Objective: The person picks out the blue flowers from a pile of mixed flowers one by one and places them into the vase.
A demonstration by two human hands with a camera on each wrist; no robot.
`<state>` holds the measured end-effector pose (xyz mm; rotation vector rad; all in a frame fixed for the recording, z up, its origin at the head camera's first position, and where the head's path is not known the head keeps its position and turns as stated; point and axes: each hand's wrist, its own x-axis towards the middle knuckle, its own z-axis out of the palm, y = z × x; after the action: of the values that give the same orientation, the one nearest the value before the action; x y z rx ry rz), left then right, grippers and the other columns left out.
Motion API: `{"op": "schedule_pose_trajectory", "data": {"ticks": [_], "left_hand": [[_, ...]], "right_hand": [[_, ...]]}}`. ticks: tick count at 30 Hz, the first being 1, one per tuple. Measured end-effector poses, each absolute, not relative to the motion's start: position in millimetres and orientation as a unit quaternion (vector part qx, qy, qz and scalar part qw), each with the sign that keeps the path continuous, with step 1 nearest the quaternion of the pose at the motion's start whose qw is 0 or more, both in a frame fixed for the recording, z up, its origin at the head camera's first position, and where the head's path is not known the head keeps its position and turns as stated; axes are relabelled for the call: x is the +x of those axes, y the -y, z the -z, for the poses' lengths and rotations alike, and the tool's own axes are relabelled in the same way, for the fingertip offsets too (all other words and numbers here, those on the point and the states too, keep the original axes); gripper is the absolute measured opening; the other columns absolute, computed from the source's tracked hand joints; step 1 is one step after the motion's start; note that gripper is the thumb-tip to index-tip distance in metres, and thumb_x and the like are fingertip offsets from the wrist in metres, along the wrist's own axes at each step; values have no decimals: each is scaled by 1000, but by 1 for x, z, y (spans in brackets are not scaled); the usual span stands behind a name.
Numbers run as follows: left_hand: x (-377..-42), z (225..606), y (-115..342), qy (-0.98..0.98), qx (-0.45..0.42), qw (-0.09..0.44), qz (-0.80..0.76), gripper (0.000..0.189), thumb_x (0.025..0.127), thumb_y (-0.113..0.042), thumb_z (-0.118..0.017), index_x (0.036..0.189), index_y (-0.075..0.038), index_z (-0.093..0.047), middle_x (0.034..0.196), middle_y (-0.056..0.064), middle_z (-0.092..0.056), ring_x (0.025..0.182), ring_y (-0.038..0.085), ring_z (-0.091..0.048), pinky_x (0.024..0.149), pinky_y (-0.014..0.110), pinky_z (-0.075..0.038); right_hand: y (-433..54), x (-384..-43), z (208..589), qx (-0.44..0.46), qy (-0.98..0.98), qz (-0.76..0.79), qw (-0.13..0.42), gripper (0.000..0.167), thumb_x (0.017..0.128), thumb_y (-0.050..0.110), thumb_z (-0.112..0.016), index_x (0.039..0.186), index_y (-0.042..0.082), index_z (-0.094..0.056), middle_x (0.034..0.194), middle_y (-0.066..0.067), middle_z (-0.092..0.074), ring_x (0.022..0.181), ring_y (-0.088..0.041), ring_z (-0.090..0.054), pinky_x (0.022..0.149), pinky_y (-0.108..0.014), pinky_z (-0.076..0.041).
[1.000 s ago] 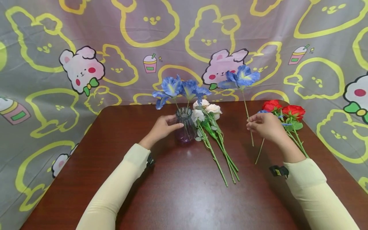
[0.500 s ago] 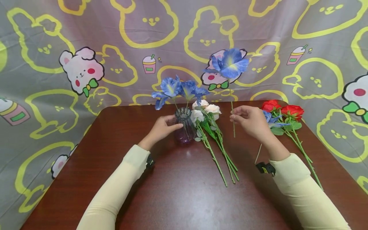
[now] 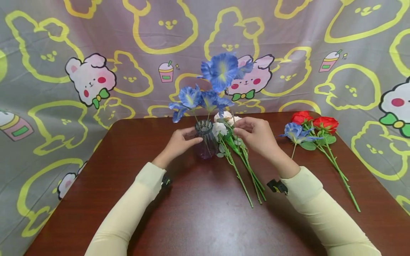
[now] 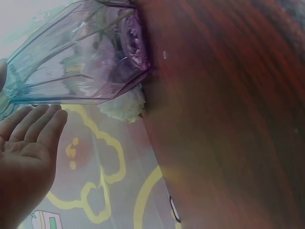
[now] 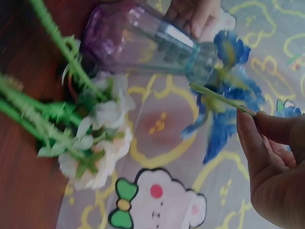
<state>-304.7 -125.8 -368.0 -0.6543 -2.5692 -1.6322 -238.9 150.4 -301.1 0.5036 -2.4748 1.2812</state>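
Observation:
A glass vase (image 3: 206, 144), purple at its base and bluish at the neck, stands upright with blue irises (image 3: 190, 96) in it. My left hand (image 3: 179, 145) holds its side near the neck, thumb in front and fingers behind. Between thumb and fingertips, my right hand (image 3: 257, 137) pinches the stem of another blue iris (image 3: 223, 72), raised to the right of the vase. In the right wrist view the cut end of that stem (image 5: 214, 95) points toward the vase mouth, apart from it. White and pale pink flowers (image 3: 220, 129) lie just right of the vase, partly behind my right hand.
Red roses (image 3: 325, 123) and one more blue iris (image 3: 296, 133) lie at the right of the dark wooden table (image 3: 205, 217). Green stems (image 3: 238, 170) stretch toward the front from the pale flowers. A patterned curtain (image 3: 134, 28) hangs behind the table.
My right hand has carried the blue iris leftward, from near the red roses to above the pale flowers beside the vase. My left hand has stayed at the vase.

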Motion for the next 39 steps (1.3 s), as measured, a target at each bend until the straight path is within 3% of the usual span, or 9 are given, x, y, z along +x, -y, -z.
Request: {"op": "schedule_pose_trajectory", "data": {"ticks": [6, 13, 23, 31, 39], "left_hand": [[-296, 360, 134, 793, -207, 26, 572, 49, 89, -17, -74, 131, 2, -58, 126, 16, -61, 118, 25, -59, 93, 35, -50], [-264, 328, 133, 776, -212, 80, 589, 34, 90, -4, -68, 120, 12, -62, 116, 25, -64, 110, 33, -62, 87, 30, -53], [-253, 310, 130, 759, -208, 115, 606, 25, 90, -6, -69, 110, 10, -69, 103, 22, -69, 83, 7, -69, 77, 27, -56], [-262, 318, 124, 653, -254, 103, 706, 26, 91, 1, -65, 113, 16, -64, 103, 21, -70, 94, 22, -70, 82, 39, -55], [-258, 313, 118, 568, -236, 108, 781, 27, 90, 10, -61, 112, 25, -57, 94, 12, -73, 89, 24, -71, 82, 43, -55]], "right_hand": [[-131, -237, 300, 208, 851, -458, 152, 10, 88, 6, -72, 96, 1, -72, 91, -7, -72, 80, -17, -70, 68, -33, -56], [-116, -237, 303, 244, 841, -452, 170, 6, 86, 3, -73, 91, 0, -73, 83, -6, -71, 77, -17, -69, 68, -31, -56], [-97, -238, 313, 267, 833, -464, 137, 10, 85, 2, -73, 94, -3, -72, 87, -8, -71, 80, -18, -69, 69, -33, -57], [-85, -238, 321, 285, 832, -458, 130, 7, 84, 0, -75, 90, -1, -72, 81, -5, -70, 76, -16, -68, 73, -30, -56], [-78, -238, 325, 289, 839, -443, 127, 8, 83, 2, -76, 90, -1, -72, 80, -4, -71, 76, -15, -68, 73, -28, -56]]}}
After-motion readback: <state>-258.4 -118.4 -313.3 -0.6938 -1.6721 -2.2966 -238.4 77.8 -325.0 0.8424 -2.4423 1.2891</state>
